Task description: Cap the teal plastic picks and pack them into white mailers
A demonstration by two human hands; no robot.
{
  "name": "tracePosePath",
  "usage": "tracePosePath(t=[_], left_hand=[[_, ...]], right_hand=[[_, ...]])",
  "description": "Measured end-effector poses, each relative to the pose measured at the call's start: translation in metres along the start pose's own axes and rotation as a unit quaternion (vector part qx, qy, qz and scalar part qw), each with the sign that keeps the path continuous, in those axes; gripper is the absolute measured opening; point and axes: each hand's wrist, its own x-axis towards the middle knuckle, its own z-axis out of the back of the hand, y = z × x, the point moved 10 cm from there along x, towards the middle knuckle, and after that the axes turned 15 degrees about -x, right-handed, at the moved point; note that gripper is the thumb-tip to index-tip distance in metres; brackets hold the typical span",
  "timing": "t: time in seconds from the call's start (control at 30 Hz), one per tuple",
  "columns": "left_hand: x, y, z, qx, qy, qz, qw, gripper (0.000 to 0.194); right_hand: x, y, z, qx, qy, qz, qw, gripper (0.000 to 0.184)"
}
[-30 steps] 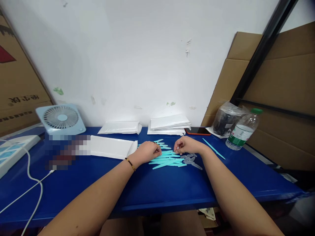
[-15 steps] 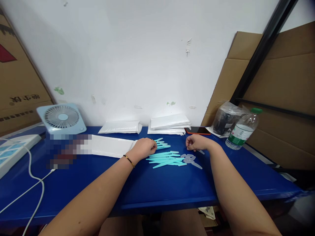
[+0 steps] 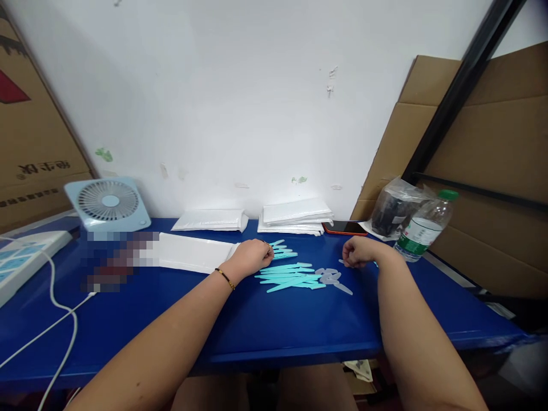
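My left hand [image 3: 249, 257] is closed around the near ends of a small fan of teal eyebrow razors [image 3: 286, 253]; its fingertips are partly hidden. Below it, a loose pile of more teal razors [image 3: 291, 278] lies on the blue table. At the right end of that pile are several translucent blade caps [image 3: 329, 276]. My right hand [image 3: 358, 252] is closed above the table, right of the caps. A clear tip shows left of its fingers and a bit of teal on its far side, so it appears to grip a single razor, mostly hidden.
White padded envelopes [image 3: 295, 212] are stacked by the wall, another flat white envelope [image 3: 192, 254] lying left of my left hand. A phone [image 3: 345, 228], a bagged black item [image 3: 389, 214] and a water bottle [image 3: 422, 228] stand right. Leftward are a fan [image 3: 110, 202] and power strip [image 3: 32, 260].
My right hand has shifted to the right, away from the caps, and a bit of teal now shows beside it. My left hand has stayed in place.
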Motion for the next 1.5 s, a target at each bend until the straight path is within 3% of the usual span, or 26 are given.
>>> tracePosePath(t=[0.2,0.33,0.4,0.6,0.97,1.17,1.27,1.5], left_hand=[[0.000,-0.002,0.001,-0.001,-0.005,-0.010,1.000,0.018],[-0.001,-0.002,0.000,0.002,-0.003,-0.014,1.000,0.019],[-0.001,-0.002,0.000,0.003,-0.005,-0.018,1.000,0.020],[0.000,-0.003,0.001,-0.004,-0.003,-0.014,1.000,0.019],[0.000,-0.005,-0.001,-0.013,0.000,-0.029,0.999,0.022],[0.004,0.001,-0.003,-0.008,-0.022,-0.008,1.000,0.020],[0.005,0.002,-0.004,-0.006,-0.019,-0.008,1.000,0.019],[0.003,-0.001,-0.002,0.005,-0.020,-0.014,1.000,0.020]], right_hand=[[0.012,0.053,-0.003,0.083,-0.050,0.124,0.987,0.027],[0.004,0.102,0.002,0.211,-0.085,0.243,0.943,0.028],[0.001,0.116,0.003,0.220,-0.095,0.281,0.929,0.027],[0.011,0.112,0.004,0.084,-0.151,0.272,0.946,0.026],[0.011,0.135,-0.005,0.103,-0.174,0.306,0.930,0.026],[0.011,0.123,0.008,0.087,-0.217,0.274,0.933,0.026],[0.009,0.122,0.008,0.074,-0.208,0.274,0.936,0.026],[0.001,0.143,0.000,0.015,-0.215,0.299,0.929,0.024]])
